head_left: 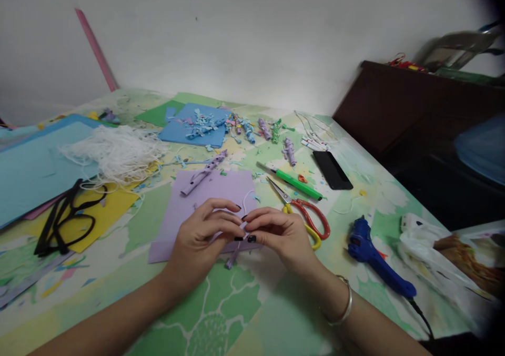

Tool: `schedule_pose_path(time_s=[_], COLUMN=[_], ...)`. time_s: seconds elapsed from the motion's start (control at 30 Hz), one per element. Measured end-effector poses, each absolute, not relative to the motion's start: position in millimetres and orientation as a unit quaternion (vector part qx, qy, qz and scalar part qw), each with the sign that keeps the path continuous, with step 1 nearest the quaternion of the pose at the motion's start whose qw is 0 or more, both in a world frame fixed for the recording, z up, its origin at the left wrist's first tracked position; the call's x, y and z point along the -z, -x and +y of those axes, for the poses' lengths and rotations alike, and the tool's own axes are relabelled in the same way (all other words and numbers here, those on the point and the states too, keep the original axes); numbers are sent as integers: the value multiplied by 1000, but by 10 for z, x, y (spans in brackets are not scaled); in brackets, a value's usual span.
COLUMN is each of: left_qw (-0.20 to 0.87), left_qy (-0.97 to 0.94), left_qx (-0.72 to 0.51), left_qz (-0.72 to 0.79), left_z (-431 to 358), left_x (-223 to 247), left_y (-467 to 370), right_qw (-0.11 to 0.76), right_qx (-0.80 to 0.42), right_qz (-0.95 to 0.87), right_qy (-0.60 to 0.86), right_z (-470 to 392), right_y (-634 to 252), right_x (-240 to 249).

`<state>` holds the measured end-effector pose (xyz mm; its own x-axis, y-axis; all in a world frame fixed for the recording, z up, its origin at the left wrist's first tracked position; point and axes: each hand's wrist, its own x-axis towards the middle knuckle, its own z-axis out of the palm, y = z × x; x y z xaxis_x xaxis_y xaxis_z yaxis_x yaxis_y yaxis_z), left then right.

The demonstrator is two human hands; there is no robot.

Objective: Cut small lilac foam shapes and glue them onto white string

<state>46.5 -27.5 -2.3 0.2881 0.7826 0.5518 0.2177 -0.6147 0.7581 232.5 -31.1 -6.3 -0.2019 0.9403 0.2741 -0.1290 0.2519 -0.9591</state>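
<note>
My left hand (205, 235) and my right hand (282, 235) meet low over the front of a purple foam or paper sheet (232, 185). Fingertips of both pinch a small purple strip (243, 224), partly hidden by the fingers. A thin white string (245, 201) rises from the pinch, and a purple end (232, 258) hangs below it. On the sheet's far side lies a rolled purple tube (203, 173) with dark spots. Scissors (305, 214) with red and yellow handles lie just beyond my right hand, beside a green utility knife (298, 183).
A blue glue gun (381, 269) and a black phone (332, 170) lie to the right. White yarn (118, 151), black strips (65, 219) and coloured sheets occupy the left. Behind are a blue sheet (173, 131) with scraps and several small decorated rolls (290, 152).
</note>
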Motion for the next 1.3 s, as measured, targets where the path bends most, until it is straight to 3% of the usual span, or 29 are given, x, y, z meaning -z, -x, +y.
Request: schedule_pose_path(time_s=[0.17, 0.57, 0.97, 1.3], left_qw=[219, 231, 362, 417], left_qy=[-772, -768, -702, -651], left_qx=[-489, -498, -491, -491], left_qz=[341, 331, 368, 401], left_z=[-267, -274, -298, -302], left_x=[26, 19, 28, 57], left_y=[-486, -498, -532, -543], right_qw=[550, 547, 542, 549], right_qx=[-468, -397, -560, -529], right_qz=[-588, -631, -492, -512], right_qy=[365, 382, 388, 395], right_z=[-312, -339, -334, -358], right_y=[-2323, -2326, -2270, -2244], right_x=[72, 59, 66, 81])
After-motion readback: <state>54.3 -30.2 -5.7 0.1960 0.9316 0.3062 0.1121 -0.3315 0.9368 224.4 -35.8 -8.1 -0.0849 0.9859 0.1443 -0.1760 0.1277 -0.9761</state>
